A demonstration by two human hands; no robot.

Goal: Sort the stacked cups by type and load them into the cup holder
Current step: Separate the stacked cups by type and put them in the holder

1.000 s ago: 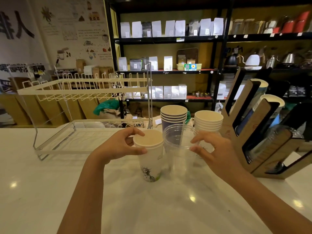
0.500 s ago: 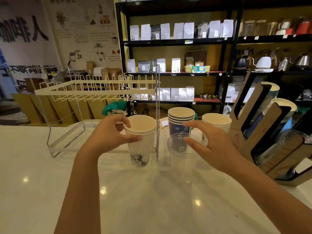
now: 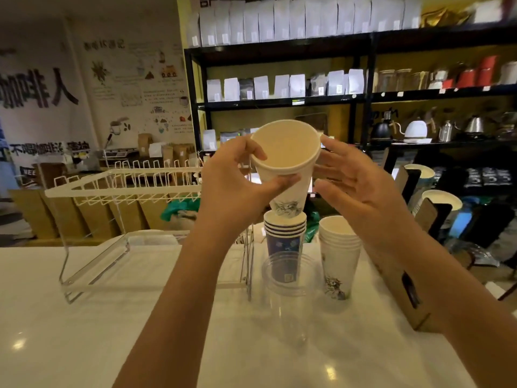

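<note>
My left hand (image 3: 237, 183) grips a white paper cup (image 3: 285, 152) by its rim, raised in front of me and tilted with its mouth towards me. My right hand (image 3: 361, 186) is spread open just right of the cup, fingertips near its side; contact is unclear. Below stand a stack of blue paper cups (image 3: 284, 236), a stack of white printed cups (image 3: 338, 256) and clear plastic cups (image 3: 288, 278) on the white counter (image 3: 84, 331). The wooden cup holder (image 3: 419, 208) stands at the right with cups in its slots.
A white wire rack with a clear tray (image 3: 126, 208) stands at the left of the counter, its metal post (image 3: 249, 264) beside the cups. Black shelves (image 3: 335, 99) with bags and kettles fill the background.
My left hand has lifted the white cup from the counter up to face height and tilted it. My right hand left the clear cups and rose beside it. The view tilted upward.
</note>
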